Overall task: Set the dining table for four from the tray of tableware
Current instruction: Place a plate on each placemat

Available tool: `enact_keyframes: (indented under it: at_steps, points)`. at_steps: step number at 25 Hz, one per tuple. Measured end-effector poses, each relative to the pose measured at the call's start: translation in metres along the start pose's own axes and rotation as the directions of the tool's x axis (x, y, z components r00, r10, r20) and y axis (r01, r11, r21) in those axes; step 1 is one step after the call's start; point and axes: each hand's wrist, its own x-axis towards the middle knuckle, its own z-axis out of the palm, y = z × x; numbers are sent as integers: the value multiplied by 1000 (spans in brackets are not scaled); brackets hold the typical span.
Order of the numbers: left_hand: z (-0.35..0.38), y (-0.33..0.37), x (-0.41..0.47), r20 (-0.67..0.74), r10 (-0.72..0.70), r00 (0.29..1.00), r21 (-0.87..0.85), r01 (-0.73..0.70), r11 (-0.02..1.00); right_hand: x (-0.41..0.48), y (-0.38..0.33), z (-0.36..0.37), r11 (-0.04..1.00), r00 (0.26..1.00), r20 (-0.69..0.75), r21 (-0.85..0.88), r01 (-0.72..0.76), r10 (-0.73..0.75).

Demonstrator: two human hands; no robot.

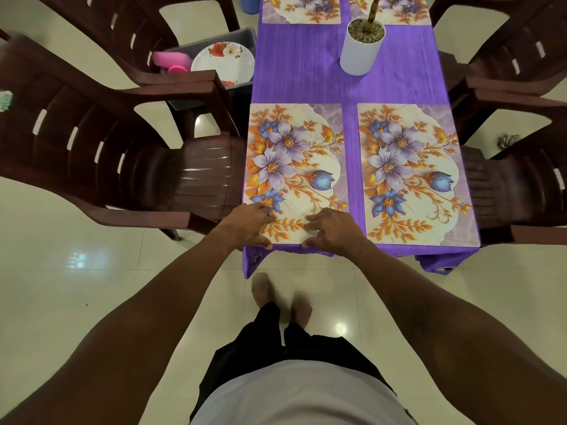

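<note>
Both hands are resting on the near-left placemat [294, 167], at its 6 o'clock edge. The left hand [248, 223] is lying flat with its fingers [266, 216] slightly spread and the thumb sitting at the mat's edge. The right hand [333, 230] is pressing down with its fingers [311, 220] a bit bent and close together, thumb also at the edge (can't tell whether either thumb is hooking under). Neither hand is holding tableware.

The tray [242, 36] is sitting on a chair [122, 26] at 11 o'clock from the hands, just beside the tabletop [306, 75], and is carrying a floral plate [224, 61] and pink cups [170, 59]. A second placemat [411, 173] is lying at 3 o'clock from the first, with a strip of purple cloth showing between them. A white pot [360, 53] is standing at 12 o'clock, and two more placemats [302, 9] are lying past it at the far end.
</note>
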Motion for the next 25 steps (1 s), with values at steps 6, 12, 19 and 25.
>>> enact_keyframes:
  at_steps: [6,12,19,25]
  points:
    - [5,-2,2,5,-20,1000,-51,20,998,0,-1,3,999,1000,-12,24,-29,29]
    - [-2,0,-1,-25,-19,999,-75,17,997,0,-8,-8,999,999,10,-2,-37,37]
    - [6,-2,-6,-63,-7,998,-169,-4,986,9,-17,-22,995,997,47,-80,-50,54]
    - [12,-36,-38,-273,39,961,-287,-120,950,50,-76,-39,987,983,-130,-80,-139,128]
